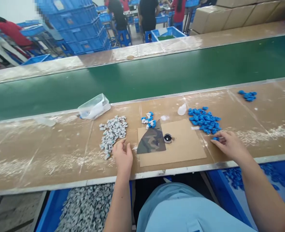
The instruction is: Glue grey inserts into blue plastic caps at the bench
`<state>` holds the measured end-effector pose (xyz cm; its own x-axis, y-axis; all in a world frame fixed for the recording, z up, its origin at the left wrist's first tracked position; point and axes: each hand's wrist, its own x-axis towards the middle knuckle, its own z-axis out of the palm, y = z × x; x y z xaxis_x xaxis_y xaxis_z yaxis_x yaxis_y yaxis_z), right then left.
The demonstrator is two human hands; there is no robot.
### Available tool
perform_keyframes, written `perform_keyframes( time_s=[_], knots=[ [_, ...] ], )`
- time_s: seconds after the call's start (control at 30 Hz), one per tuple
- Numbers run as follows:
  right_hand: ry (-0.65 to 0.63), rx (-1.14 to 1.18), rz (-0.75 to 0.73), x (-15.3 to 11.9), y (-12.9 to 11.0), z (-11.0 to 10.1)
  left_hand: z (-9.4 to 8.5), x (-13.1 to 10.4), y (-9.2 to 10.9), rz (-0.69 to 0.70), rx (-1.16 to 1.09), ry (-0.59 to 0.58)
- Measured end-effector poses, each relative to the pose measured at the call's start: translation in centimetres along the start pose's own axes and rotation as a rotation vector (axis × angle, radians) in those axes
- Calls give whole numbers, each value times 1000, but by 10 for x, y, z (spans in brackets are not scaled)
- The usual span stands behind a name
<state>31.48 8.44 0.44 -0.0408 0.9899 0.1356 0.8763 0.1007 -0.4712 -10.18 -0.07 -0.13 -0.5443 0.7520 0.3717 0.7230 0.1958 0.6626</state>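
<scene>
My left hand (123, 156) is at the right edge of a pile of small grey-white plastic parts (113, 132); its thumb stands apart from the bent fingers, and nothing shows between them. Between thumb and fingertips, my right hand (230, 146) pinches a small blue plastic part (215, 138), just below a pile of similar blue parts (204, 120). Lying between my hands is a cardboard sheet (183, 151). On it are a dark camouflage-patterned piece (153, 140) and a small round black item with a clear rim (167, 138). Several blue-and-white pieces (149, 120) lie just behind.
Past the work surface runs a green conveyor belt (142, 77). A clear plastic container (94, 107) lies near its edge, and a small blue heap (248, 95) sits far right. Below the table edge are bins of grey parts (86, 206) and blue parts (234, 177).
</scene>
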Motion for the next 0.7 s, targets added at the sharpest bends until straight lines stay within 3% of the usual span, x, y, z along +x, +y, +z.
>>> perform_keyframes(
  time_s=[0.13, 0.27, 0.37, 0.57, 0.7],
  knots=[
    [-60, 60, 41, 2, -20, -4, -22, 11, -20, 64, 181, 59],
    [-100, 263, -12, 2, -56, 3, -11, 31, -21, 171, 156, -76],
    [-96, 377, -146, 0, -81, 13, 2, 41, -22, 152, 160, -143],
    [-146, 487, -356, -1, -113, 32, 8, 42, -33, 143, 125, -97],
    [-119, 445, -411, 3, -126, 39, 0, 27, -22, 49, -11, -87]
  ],
)
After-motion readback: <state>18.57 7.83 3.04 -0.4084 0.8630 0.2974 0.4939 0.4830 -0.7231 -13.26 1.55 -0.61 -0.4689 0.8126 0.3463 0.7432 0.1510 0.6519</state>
